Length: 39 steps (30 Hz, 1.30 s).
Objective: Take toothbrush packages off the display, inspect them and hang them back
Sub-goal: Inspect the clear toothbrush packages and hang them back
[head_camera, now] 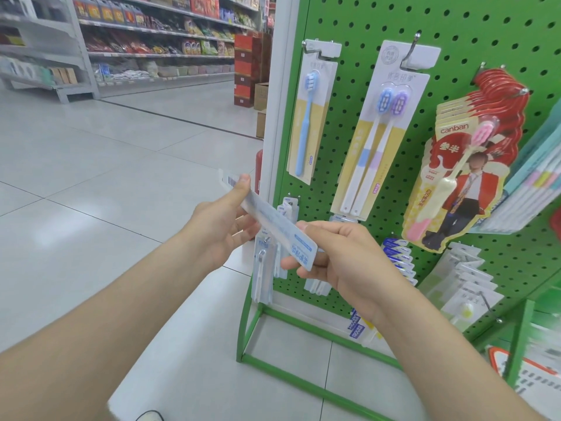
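A long white and blue toothbrush package [273, 221] is off the display, held flat between both hands in front of the green pegboard [455, 31]. My left hand [223, 221] pinches its far end near the barcode. The near end, with its blue label, sits in the grip of my right hand [331, 256]. More packages of the same kind [264, 268] hang on low hooks just behind my hands.
On the pegboard hang a single blue toothbrush pack [309, 120], a twin pack [379, 138] and a stack of red canban packs [461, 165]. Lower right hold more white packs [467, 284]. The green stand frame [252, 329] rests on the tiled floor; grocery shelves [145, 41] line the aisle behind.
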Motion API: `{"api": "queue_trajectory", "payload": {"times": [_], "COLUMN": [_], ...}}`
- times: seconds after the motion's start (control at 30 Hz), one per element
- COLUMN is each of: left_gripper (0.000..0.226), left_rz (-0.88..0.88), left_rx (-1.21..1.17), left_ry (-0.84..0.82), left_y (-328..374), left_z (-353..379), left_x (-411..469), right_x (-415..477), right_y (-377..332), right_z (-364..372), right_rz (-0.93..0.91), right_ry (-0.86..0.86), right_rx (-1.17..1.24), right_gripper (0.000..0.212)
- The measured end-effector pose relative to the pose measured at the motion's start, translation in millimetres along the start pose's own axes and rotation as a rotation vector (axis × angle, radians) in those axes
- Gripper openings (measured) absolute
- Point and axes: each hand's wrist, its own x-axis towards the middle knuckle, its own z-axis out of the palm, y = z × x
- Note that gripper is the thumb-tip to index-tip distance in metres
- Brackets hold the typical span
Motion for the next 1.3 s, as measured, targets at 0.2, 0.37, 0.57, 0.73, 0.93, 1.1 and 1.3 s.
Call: {"api": "queue_trajectory", "payload": {"times": [0.2,0.37,0.57,0.73,0.93,1.1,1.3], "left_gripper": [0.030,0.023,0.034,0.038,0.029,0.034,0.030], "left_rz": [0.083,0.135,0.140,0.203,0.269,0.270,0.213], "left_rx": [0.053,0.073,0.164,0.417,0.536,0.644,0.760], "left_ry": [-0.071,0.015,0.013,-0.193,-0.355,-0.478,-0.487], "left_y": [0.3,2.7,2.8,-1.3,-2.7,-3.6,-2.8], "left_z": [6.4,4.8,1.7,5.1,10.1,7.6,3.7], "left_x": [-11.8,-11.3,-8.8,-19.4,-29.5,-31.4,-28.1], "right_x": [-2.4,-1.5,1.8,-0.9,3.1,3.6,9.2], "right_y": [-8.8,-1.4,2.3,6.0,4.5,3.7,3.0], "right_z": [1.4,-3.4,-7.5,1.9,3.8,7.0,0.9], "right_rz": [-0.016,-0.064,-0.019,0.038,-0.104,-0.139,-0.228], "right_ry": [-0.035,-0.020,0.003,-0.036,0.164,0.226,0.389], "right_rx": [0.116,-0.073,-0.233,-0.378,-0.328,-0.149,-0.302], "right_gripper": [0.037,0.023,0.020,0.014,0.015,0.014,0.051]}}
